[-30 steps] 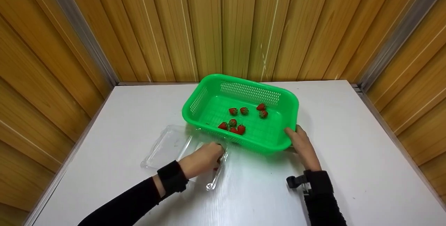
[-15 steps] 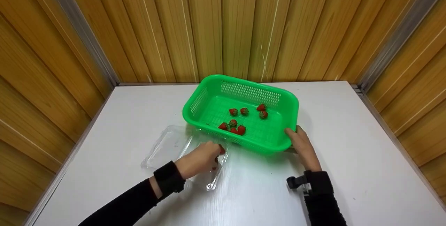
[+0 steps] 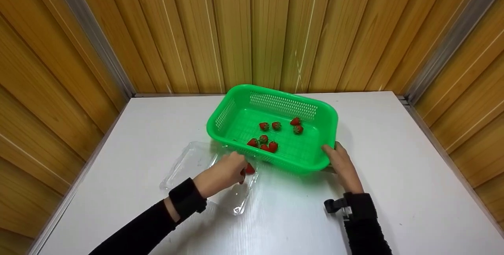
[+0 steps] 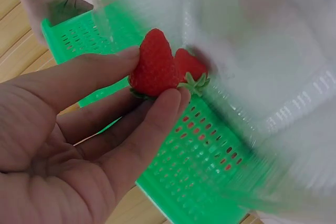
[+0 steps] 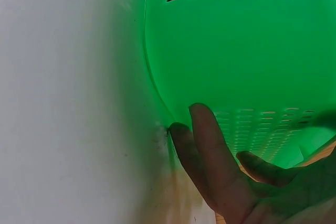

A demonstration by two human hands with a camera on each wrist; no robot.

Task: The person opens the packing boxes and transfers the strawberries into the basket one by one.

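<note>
My left hand (image 3: 223,170) is over the right half of an opened clear plastic box (image 3: 189,164). In the left wrist view its thumb and fingertips pinch a red strawberry (image 4: 154,66), tip upward. Right behind that, another strawberry (image 4: 190,69) with green leaves is partly hidden; I cannot tell whether the two touch. My right hand (image 3: 343,164) holds the near right corner of a green plastic basket (image 3: 271,89), thumb over the rim. The right wrist view shows its fingers (image 5: 210,140) against the basket's outer wall. Several strawberries (image 3: 273,146) lie in the basket.
The basket and box stand on a white table (image 3: 299,223), with the basket's near left edge overlapping the box. Wood-patterned panels (image 3: 271,30) close off the back and both sides.
My left hand has drawn slightly up and left with a strawberry between its fingers, and another strawberry in the box now shows beside it. The right hand and basket stay put.
</note>
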